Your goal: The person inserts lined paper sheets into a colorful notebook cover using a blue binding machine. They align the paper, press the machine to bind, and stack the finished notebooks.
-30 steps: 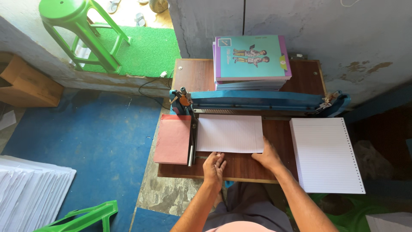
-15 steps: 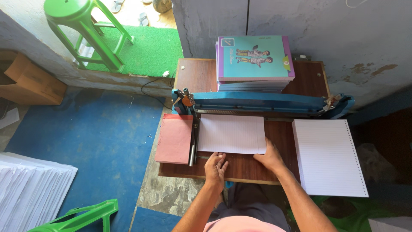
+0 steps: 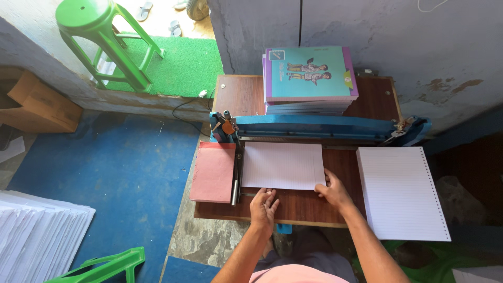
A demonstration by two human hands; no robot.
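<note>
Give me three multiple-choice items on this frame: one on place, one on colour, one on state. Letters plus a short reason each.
1. Where does the punched paper stack lie?
A. on the floor by the stool
B. on the table's right end, right of the right hand
C. on top of the book pile

2. What colour is the long machine across the table?
A. blue
B. red
C. yellow

3. How are the hands placed?
A. both lifted clear of the table
B. left hand flat on the wood by the ruled sheet's near edge, right hand at its near right corner
C. both gripping the green stool

Answers: B, the stack sits on the right end, past the right hand. A, its bar is blue. B, the ruled sheet lies flat with a hand at each spot.
</note>
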